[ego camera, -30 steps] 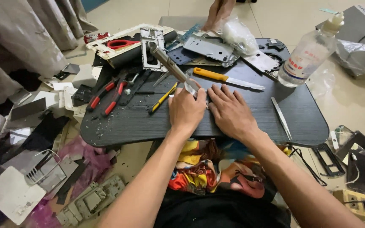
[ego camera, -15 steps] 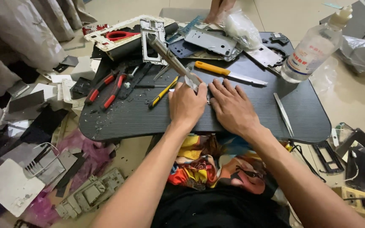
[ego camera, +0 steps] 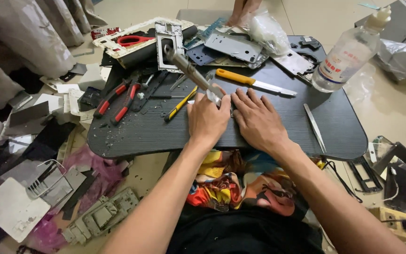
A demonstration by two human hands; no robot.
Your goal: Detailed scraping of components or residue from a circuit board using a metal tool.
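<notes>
Left hand (ego camera: 206, 118) grips a long grey metal tool (ego camera: 191, 74), fingers curled; right hand (ego camera: 258, 121) lies flat, fingers spread, on the dark ribbed tray (ego camera: 278, 124) — the tool could slip towards those 5 fingers.

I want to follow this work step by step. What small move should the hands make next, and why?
Probably press the metal tool a little deeper: the left hand grips it tilted, its tip hidden between both hands, while the right hand lies flat on the black board.
</notes>
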